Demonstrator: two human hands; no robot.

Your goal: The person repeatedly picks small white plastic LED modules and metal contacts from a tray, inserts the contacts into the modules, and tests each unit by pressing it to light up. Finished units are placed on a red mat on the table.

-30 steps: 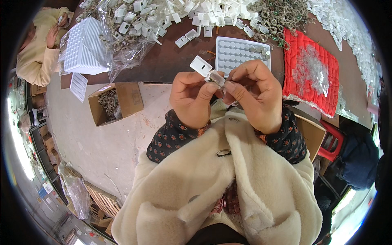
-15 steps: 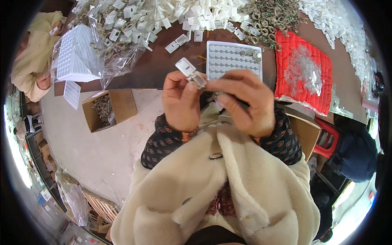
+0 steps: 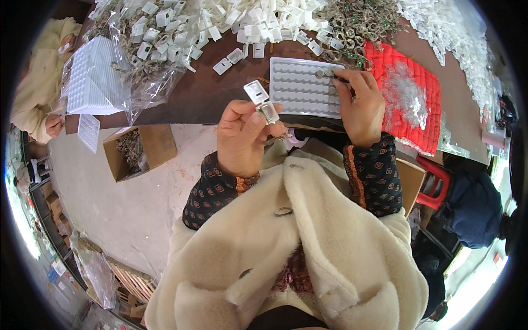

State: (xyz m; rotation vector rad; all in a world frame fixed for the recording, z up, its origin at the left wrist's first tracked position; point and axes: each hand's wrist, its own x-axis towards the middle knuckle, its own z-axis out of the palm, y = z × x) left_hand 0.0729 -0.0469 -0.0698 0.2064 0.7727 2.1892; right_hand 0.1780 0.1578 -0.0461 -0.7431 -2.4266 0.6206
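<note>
My left hand (image 3: 242, 135) is closed round a small white plastic battery case (image 3: 268, 112), whose lid (image 3: 256, 92) stands swung up. A thin wire end trails below these fingers. My right hand (image 3: 362, 104) reaches over the upper right corner of a white moulded tray (image 3: 305, 88) with rows of round pockets. Its thumb and index finger pinch at a small silver button cell there, mostly hidden by the fingertips. Beside them, a few more button cells (image 3: 320, 73) lie in the tray's top row.
White cases (image 3: 258, 27) heap along the back of the brown table, with coiled wires (image 3: 357, 22) beside them. A red quilted cloth (image 3: 429, 93) bears clear plastic bits. Stacked trays (image 3: 96, 77) stand left; a cardboard box (image 3: 140, 151) sits below. Another person's hand (image 3: 54, 125) shows far left.
My right hand has left the case and moved up and right to the tray's button cells. My left hand keeps hold of the case, nearly in place. The view has shifted slightly.
</note>
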